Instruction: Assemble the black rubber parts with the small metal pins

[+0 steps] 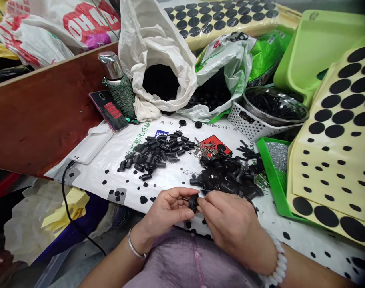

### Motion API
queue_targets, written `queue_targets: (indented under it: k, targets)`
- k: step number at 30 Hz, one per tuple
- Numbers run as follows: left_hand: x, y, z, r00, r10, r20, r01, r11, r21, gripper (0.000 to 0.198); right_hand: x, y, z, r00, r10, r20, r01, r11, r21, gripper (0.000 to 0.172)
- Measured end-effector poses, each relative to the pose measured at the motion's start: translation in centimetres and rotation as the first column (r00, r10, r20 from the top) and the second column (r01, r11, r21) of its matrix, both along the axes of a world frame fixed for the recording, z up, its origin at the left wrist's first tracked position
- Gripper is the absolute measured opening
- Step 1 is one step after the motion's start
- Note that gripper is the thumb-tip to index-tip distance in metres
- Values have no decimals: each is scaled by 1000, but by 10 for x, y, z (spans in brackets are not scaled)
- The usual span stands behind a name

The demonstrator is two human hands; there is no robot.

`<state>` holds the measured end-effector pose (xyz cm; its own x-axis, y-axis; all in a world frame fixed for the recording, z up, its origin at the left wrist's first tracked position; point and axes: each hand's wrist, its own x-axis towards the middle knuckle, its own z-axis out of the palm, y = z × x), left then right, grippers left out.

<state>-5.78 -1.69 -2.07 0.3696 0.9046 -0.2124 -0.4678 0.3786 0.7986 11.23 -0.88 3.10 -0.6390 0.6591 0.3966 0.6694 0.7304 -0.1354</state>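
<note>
My left hand (166, 209) pinches a small black round plastic cap (193, 203) between thumb and fingers, just above the table's near edge. Right beside it, my right hand (234, 226) is closed with its fingertips against the cap; whatever they grip is too small and hidden to name. Beyond my hands lies a heap of shiny black plastic parts (221, 172). To its left is a loose pile of short black ribbed sleeves (154, 152). Thin metal pins (200, 149) are scattered between the two piles, and black screw-like pieces (247, 150) lie to the right.
At the back stand a white sack (167, 40) and a plastic bag (242, 60), both holding black parts. A glass bowl (275, 108) sits in a white basket (248, 124). A green tray (275, 188) and sticker sheets (320, 168) lie right; a phone (108, 112) and flask (118, 76) stand left.
</note>
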Motion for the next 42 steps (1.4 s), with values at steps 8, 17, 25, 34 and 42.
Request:
queue_targets:
  k: [8, 17, 25, 34, 42]
  targets:
    - [1, -1, -6, 998, 8, -58, -4, 998, 61, 38, 5, 7, -2, 998, 26, -53, -35, 984, -174, 29]
    - [-6, 0, -4, 952, 67, -298, 8, 970, 245, 40, 8, 19, -8, 986, 40, -160, -97, 925, -367, 27]
    - [-21, 6, 5, 810, 237, -537, 41, 890, 454, 34, 4, 19, -5, 993, 40, -108, -72, 947, -314, 27]
    - [-22, 11, -12, 652, 451, -610, 233, 646, 727, 21, 2, 16, -10, 988, 6, -153, -39, 975, -217, 18]
    - [-17, 9, -8, 666, 415, -620, 235, 672, 702, 18, -3, 17, -17, 922, 65, -382, -182, 943, -280, 8]
